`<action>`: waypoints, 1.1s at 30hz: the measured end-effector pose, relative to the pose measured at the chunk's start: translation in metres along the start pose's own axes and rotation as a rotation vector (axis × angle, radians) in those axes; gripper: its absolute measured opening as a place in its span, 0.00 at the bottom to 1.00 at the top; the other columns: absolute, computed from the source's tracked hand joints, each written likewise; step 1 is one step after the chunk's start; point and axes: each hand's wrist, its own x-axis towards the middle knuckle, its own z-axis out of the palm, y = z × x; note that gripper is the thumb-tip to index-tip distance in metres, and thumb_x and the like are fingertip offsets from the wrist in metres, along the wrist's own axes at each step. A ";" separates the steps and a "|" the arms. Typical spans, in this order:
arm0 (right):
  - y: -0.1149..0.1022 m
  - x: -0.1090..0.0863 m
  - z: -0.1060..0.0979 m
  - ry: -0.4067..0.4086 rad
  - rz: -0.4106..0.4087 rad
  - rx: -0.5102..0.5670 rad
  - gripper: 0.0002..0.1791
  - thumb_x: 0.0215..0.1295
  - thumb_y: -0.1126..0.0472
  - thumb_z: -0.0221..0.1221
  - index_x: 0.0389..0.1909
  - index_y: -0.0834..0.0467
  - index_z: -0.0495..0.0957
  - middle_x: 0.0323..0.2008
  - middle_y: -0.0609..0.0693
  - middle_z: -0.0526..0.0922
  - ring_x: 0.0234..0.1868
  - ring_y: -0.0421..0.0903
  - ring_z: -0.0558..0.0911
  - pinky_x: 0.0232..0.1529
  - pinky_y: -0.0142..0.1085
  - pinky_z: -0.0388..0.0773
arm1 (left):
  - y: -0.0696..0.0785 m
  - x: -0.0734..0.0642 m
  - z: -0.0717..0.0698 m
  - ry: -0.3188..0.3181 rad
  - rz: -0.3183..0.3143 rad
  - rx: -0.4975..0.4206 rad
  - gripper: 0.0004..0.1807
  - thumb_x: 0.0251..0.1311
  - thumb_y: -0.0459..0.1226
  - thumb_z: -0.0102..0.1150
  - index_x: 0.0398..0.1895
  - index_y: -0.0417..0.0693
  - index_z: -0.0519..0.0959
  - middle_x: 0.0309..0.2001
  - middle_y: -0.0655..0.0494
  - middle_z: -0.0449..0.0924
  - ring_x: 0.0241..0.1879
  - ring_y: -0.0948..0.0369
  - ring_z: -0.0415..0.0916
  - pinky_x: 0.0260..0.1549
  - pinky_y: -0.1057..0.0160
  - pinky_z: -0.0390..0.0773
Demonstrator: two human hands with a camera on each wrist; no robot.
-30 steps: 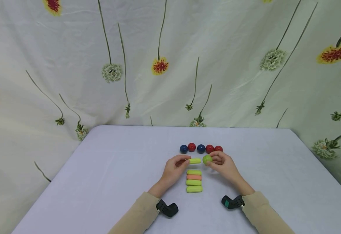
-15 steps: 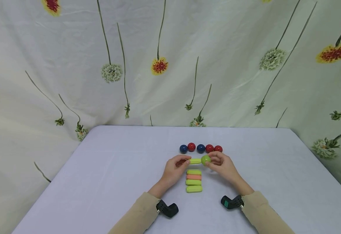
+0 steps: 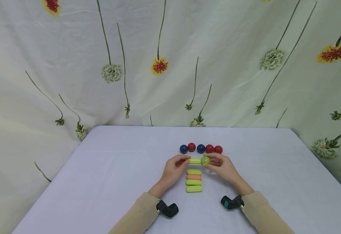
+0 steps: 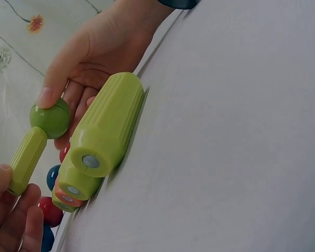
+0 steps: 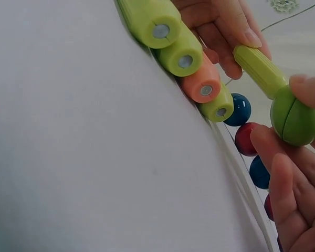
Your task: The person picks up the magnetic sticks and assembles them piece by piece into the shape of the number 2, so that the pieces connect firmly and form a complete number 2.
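Nearest are two beige sleeves, each with a black wrist device at the cuff. Beyond them, four rods lie side by side on the pale worktop, three green rods and one orange rod; from near to far they run green, green, orange, green, every long axis left to right. Just farther, between the hands, is a fifth, light-green rod, also lengthwise left to right: the left hand pinches its left end between thumb and fingers, and its right end points at and touches a single green ball, which the right hand holds with thumb and fingers bent about it. Farther still stand five balls in a left-to-right row, two blue balls and three red balls, ordered blue, red, blue, red, red. Behind the far edge hangs a flower-printed cloth.
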 end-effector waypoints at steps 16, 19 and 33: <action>-0.001 0.000 -0.002 -0.074 0.034 0.074 0.22 0.61 0.64 0.61 0.54 0.69 0.70 0.43 0.62 0.82 0.40 0.43 0.83 0.37 0.33 0.79 | 0.028 -0.004 -0.003 -0.013 0.009 0.003 0.11 0.61 0.28 0.55 0.45 0.31 0.78 0.43 0.42 0.79 0.43 0.51 0.76 0.41 0.70 0.74; -0.001 0.000 -0.002 -0.091 0.036 0.082 0.22 0.63 0.64 0.60 0.55 0.69 0.69 0.44 0.63 0.81 0.41 0.45 0.83 0.38 0.32 0.79 | 0.014 -0.001 -0.001 -0.007 0.014 0.007 0.11 0.62 0.29 0.56 0.46 0.33 0.79 0.43 0.43 0.80 0.43 0.51 0.75 0.41 0.69 0.75; 0.002 0.000 -0.001 -0.028 0.036 -0.065 0.19 0.58 0.57 0.65 0.49 0.60 0.78 0.43 0.52 0.81 0.41 0.44 0.80 0.43 0.30 0.76 | -0.006 0.002 0.000 0.016 0.011 0.039 0.11 0.62 0.35 0.58 0.46 0.40 0.81 0.44 0.49 0.81 0.43 0.56 0.76 0.43 0.66 0.76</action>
